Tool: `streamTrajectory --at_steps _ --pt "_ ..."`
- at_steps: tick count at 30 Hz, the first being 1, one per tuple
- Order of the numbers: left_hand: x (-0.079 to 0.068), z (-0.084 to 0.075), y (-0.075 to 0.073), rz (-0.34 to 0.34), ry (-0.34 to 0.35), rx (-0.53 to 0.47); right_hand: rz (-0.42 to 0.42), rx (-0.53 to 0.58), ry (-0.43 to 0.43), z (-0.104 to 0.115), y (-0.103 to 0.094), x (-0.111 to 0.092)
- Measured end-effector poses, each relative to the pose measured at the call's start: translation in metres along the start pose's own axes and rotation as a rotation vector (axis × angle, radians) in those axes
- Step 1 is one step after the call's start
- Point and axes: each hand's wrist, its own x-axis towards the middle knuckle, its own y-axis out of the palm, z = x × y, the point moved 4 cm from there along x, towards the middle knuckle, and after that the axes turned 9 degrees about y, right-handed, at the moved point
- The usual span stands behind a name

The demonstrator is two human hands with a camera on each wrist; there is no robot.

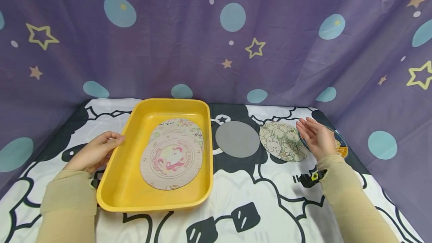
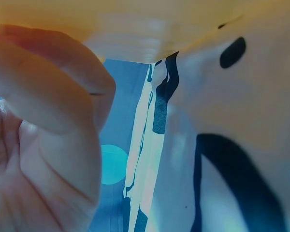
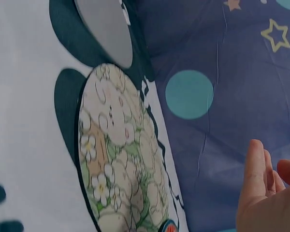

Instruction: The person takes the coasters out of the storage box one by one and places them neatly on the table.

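My left hand (image 1: 96,151) grips the left rim of a yellow plastic tray (image 1: 118,183), thumb on the rim. In the left wrist view its bent fingers (image 2: 72,58) sit right against the tray wall (image 2: 130,29). Inside the tray lie two overlapping round mats: a pink one with a unicorn (image 1: 192,171) on top of a floral one (image 1: 192,128). My right hand (image 1: 317,138), fingers extended and holding nothing, hovers over a dark blue round mat (image 1: 342,145), partly hiding it. Just left of that hand is a round mat with bunnies and flowers (image 1: 280,141).
A plain grey round mat (image 1: 237,139) lies between the tray and the bunny mat. Under everything is a black-and-white cartoon tablecloth (image 1: 243,186). A purple curtain (image 1: 162,48) with stars and dots hangs behind the table and along its sides.
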Motion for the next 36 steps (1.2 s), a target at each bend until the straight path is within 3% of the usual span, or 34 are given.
streamTrajectory --at_steps 17,36 --pt "-0.001 -0.002 0.001 0.003 -0.018 0.006 0.106 -0.076 -0.009 -0.022 0.045 -0.006" --pt "0.0 -0.001 0.0 -0.002 -0.015 0.019 0.135 -0.201 0.017 -0.057 0.088 -0.006"
